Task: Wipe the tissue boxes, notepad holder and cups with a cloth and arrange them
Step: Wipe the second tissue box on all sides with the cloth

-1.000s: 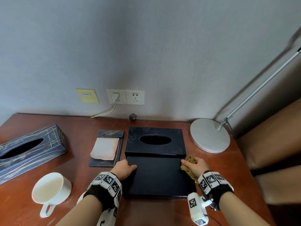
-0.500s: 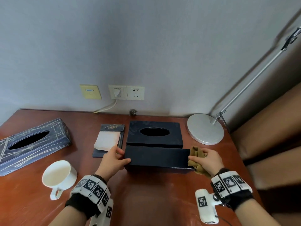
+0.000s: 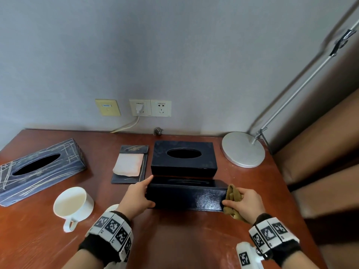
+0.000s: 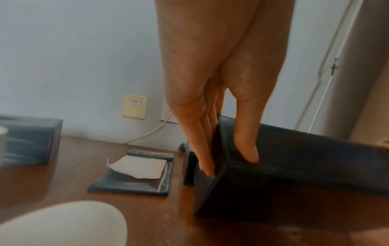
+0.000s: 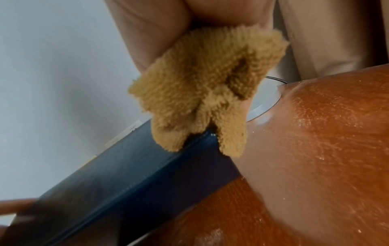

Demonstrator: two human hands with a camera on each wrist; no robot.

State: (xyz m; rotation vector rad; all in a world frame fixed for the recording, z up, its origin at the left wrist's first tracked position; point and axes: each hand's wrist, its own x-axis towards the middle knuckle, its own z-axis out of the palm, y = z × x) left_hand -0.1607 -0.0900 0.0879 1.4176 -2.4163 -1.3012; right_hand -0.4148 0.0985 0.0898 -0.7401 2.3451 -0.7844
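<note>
A glossy black tissue box (image 3: 186, 198) stands on the table between my hands. My left hand (image 3: 142, 193) grips its left end, fingers (image 4: 202, 149) on the end face and thumb on the near side of this box (image 4: 294, 166). My right hand (image 3: 240, 199) holds an ochre cloth (image 3: 232, 199) against the right end; the cloth (image 5: 200, 86) overlaps the box's corner (image 5: 126, 179). A second black tissue box (image 3: 183, 158) sits just behind. The notepad holder (image 3: 130, 164), a white cup (image 3: 72, 204) and a patterned grey-blue tissue box (image 3: 37, 169) lie to the left.
A silver lamp base (image 3: 242, 150) stands at the back right, its arm rising to the right. A second white cup (image 3: 112, 207) peeks out behind my left wrist. Wall sockets with a plugged cable are behind. The brown table (image 3: 184, 239) ends at a padded seat on the right.
The near black box, lying with a broad face up a second ago, has been tipped upright between my hands. The cloth moved from its right edge to its right end.
</note>
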